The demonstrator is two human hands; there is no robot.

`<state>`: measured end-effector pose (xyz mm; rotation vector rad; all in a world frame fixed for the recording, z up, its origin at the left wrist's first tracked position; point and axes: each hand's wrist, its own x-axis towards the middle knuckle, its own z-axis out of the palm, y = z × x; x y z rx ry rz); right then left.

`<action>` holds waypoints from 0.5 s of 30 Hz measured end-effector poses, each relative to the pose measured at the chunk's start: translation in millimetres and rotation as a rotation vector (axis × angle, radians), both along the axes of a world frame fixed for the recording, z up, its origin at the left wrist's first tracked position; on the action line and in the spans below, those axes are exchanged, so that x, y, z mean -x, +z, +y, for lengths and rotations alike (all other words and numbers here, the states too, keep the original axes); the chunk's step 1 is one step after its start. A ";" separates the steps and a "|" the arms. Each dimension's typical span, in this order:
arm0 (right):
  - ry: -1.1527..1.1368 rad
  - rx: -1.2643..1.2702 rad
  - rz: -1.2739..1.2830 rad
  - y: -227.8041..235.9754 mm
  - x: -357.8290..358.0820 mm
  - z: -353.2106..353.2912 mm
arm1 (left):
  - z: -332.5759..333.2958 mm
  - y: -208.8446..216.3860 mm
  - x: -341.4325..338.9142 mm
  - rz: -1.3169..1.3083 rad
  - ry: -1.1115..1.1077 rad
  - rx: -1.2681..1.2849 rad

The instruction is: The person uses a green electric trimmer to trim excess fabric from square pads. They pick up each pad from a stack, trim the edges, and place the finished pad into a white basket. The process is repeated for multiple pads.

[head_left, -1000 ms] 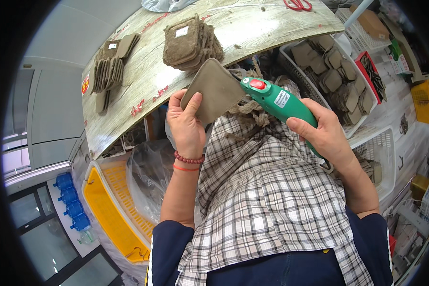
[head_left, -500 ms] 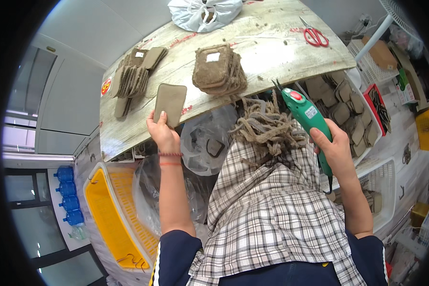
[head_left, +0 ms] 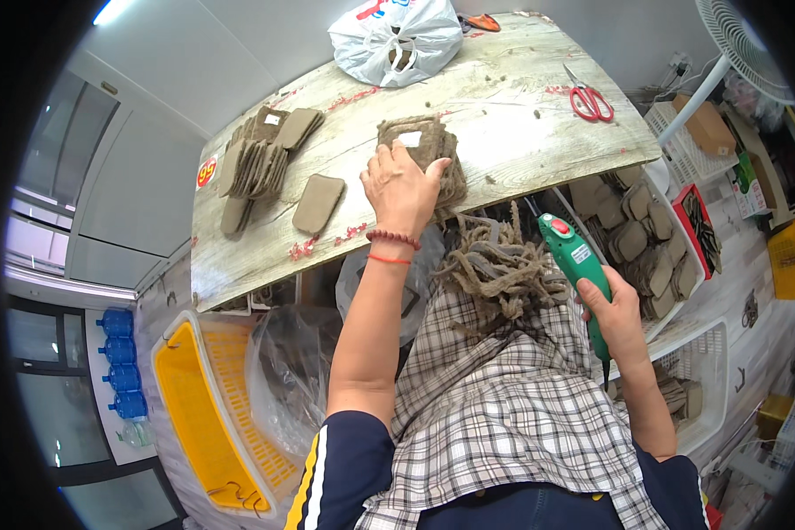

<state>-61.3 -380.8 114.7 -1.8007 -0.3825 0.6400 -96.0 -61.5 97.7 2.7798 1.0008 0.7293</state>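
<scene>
My left hand rests on the near side of a stack of brown pads with shaggy edges. Its fingers are stretched out and the thumb is spread; a white label shows on the top pad. Left of that hand, a single smooth-edged pad lies flat on the table. In my right hand are green electric scissors with a red button, their blades pointing away from me. Tangled brown trimmings are heaped on the checked apron over my lap.
Neater piles of pads stand at the table's left. Red-handled scissors lie far right, and a white plastic bag sits at the back. A crate of pads is beside the table. A yellow basket stands lower left.
The left hand has let go of the smooth pad, which now lies on the table, and has moved right onto the shaggy stack. The right hand still holds the electric scissors.
</scene>
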 end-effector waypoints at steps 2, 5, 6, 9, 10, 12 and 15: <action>-0.005 -0.028 0.001 -2.6 3.0 0.3 | 8.2 7.8 -5.9 0.068 0.042 0.214; -0.019 -0.041 0.010 -4.0 3.6 -1.0 | 10.1 16.5 -7.6 0.066 0.042 0.278; -0.017 -0.038 0.009 -3.1 2.9 -0.3 | 9.5 15.5 -6.6 0.047 0.034 0.237; -0.008 -0.047 -0.006 -1.5 0.7 1.9 | 8.9 9.0 -5.0 -0.027 0.002 0.093; -0.003 -0.052 -0.014 -1.2 0.3 2.6 | 11.7 5.9 -3.2 -0.057 -0.009 0.075; 0.011 -0.077 -0.029 0.0 -0.6 2.6 | 14.9 8.8 0.9 -0.116 -0.022 0.094; 0.018 -0.106 -0.045 0.9 -0.3 3.0 | 19.7 22.6 14.1 -0.296 0.026 0.160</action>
